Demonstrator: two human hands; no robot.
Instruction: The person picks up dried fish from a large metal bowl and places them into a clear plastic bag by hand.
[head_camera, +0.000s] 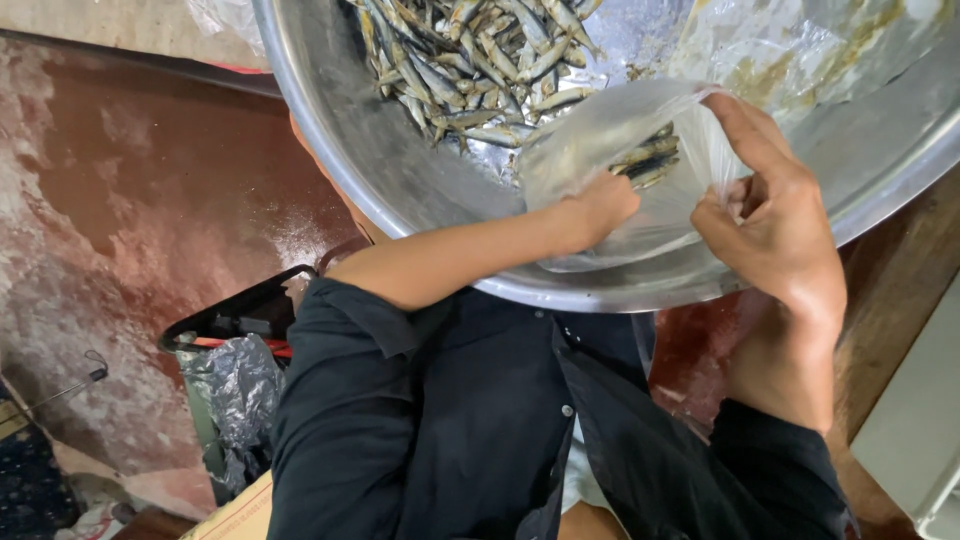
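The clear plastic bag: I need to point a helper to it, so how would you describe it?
Find the big metal basin holding small dried fish. At its near rim, the right hand holds open a clear plastic bag, the left hand inside. Unlike the loose pile, its few fish lie behind film.

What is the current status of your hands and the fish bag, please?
Left hand inside clear plastic bag with small fish. Right hand pinching bag's rim open. Bag rests in metal basin; nothing blocking.
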